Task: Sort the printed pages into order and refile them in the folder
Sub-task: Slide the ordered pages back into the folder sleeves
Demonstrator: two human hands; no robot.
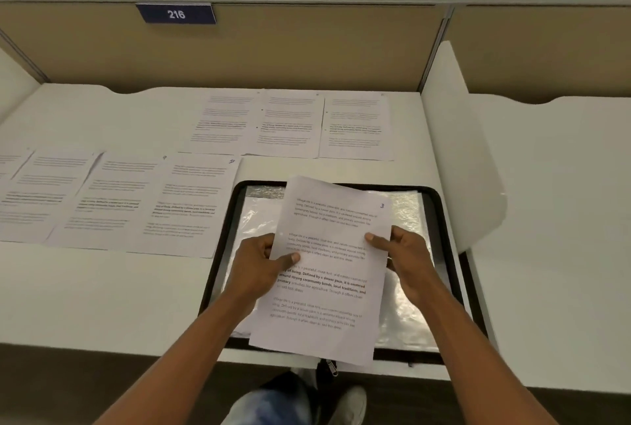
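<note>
Left hand (259, 264) and right hand (406, 260) each pinch page (327, 288) (marked 3) at side edges, thumbs on top; fingers beneath hidden. Page hangs tilted above open folder (454, 264) at near table (102, 295) edge. Risk: corner snags on crinkled sleeve (406, 206), page creases; or goes in out of order. Far row (290, 124) numbers unreadable; left row (116, 199) cut off by frame.

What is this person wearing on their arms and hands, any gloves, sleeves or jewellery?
Nothing at all. The left hand and right hand are bare: no gloves, rings or markings visible. The left forearm and right forearm are bare too, with no sleeves, watch or bracelet in view.
</note>
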